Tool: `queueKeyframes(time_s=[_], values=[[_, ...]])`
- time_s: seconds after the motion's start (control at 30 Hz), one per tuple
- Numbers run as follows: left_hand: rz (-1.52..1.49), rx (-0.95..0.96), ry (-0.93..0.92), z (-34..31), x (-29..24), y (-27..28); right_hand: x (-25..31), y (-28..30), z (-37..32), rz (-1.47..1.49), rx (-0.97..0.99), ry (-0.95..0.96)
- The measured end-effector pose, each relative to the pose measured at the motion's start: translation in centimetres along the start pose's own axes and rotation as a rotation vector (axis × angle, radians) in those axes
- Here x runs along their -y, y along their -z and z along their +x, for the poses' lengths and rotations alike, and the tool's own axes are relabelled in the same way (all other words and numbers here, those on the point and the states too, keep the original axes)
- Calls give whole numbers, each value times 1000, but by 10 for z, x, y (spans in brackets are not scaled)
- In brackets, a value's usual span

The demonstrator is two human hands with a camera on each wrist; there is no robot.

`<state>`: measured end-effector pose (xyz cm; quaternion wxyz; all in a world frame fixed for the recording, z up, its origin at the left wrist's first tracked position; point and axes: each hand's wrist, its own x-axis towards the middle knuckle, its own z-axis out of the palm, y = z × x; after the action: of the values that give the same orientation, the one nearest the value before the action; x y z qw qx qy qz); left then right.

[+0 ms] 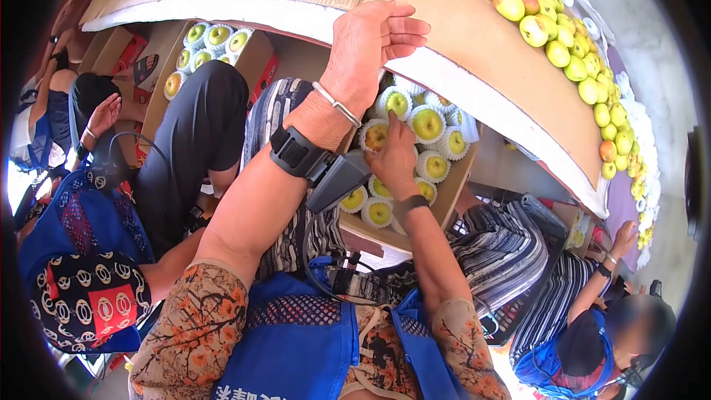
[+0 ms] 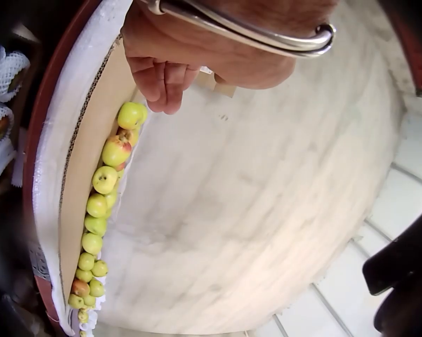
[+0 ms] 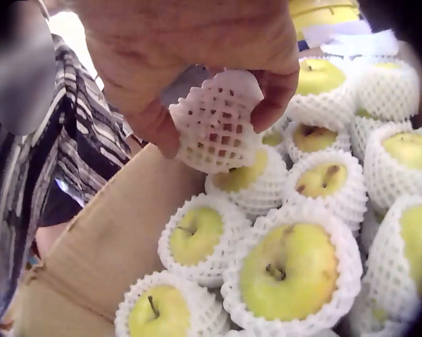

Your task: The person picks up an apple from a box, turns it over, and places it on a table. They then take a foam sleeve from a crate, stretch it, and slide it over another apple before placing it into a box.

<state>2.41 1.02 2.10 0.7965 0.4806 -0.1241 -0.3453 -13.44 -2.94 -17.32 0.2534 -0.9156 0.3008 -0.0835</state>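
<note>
L hand (image 1: 374, 52), fingers extended, raised by the near edge of a cardboard-topped table (image 1: 452, 37); metal bangle (image 1: 337, 106) on its wrist. R hand (image 3: 197, 45) pinches a white foam net (image 3: 221, 123) btwn thumb & fingers, inside a cardboard box (image 3: 116, 242) w/ many netted apples (image 3: 288, 270); whether the held net contains fruit, can't tell. Loose apples (image 1: 563, 52) line the table's far side. Blue-vested person (image 1: 89, 215) at L.
</note>
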Motion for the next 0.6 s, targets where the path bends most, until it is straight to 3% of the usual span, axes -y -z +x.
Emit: queueKeyframes(time_s=[0.6], values=[[-20,51,10,-5,7,-4,-4,-9,-1,155,-80,87]])
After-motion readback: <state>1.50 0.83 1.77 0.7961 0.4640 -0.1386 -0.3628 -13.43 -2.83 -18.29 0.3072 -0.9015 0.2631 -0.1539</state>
